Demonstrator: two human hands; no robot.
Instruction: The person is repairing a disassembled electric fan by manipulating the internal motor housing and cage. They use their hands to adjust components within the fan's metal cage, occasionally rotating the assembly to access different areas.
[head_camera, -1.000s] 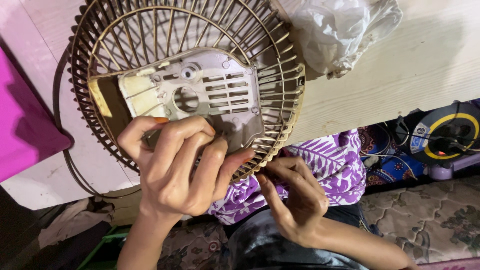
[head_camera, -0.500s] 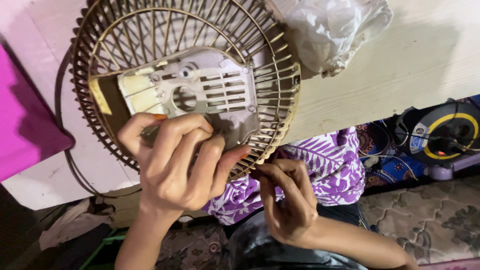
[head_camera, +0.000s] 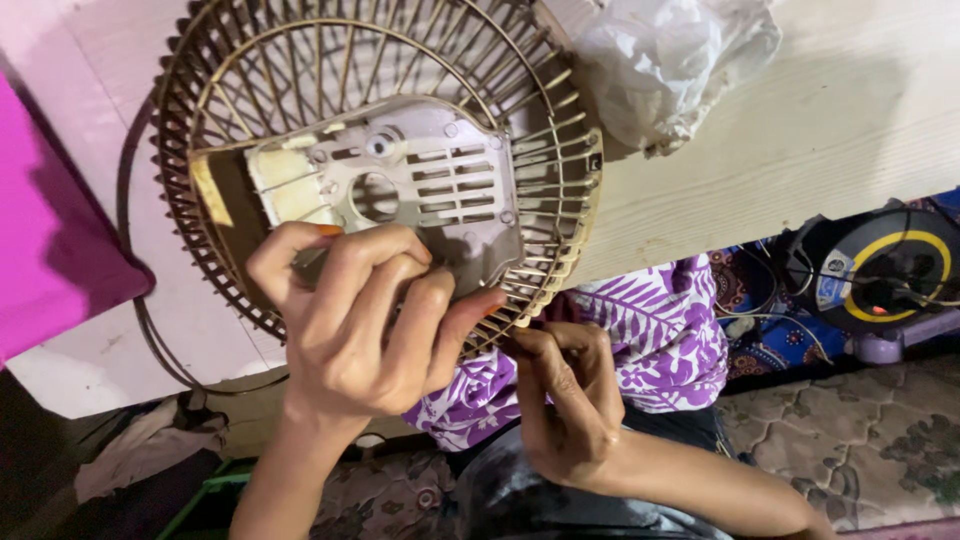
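A round beige wire fan grille (head_camera: 250, 70) lies on the pale wooden table (head_camera: 800, 130), its lower rim hanging over the near edge. A grey plastic motor plate (head_camera: 440, 170) with slots and a round hole sits at its centre. My left hand (head_camera: 370, 320) clasps the lower part of the plate and grille, fingers curled over the front and thumb near the rim. My right hand (head_camera: 570, 400) is below the table edge, fingertips pinched together right at the grille's lower rim. Whether they hold something small is hidden.
A crumpled clear plastic bag (head_camera: 670, 60) lies on the table beside the grille. A magenta object (head_camera: 50, 230) sits at the left, and a dark cable (head_camera: 135, 300) loops by the grille. A black and yellow cable reel (head_camera: 880, 270) stands on the patterned floor.
Both hands stay almost in place. A thin item seen beside my right hand a second ago is out of sight now; the fingertips sit closer to the rim.
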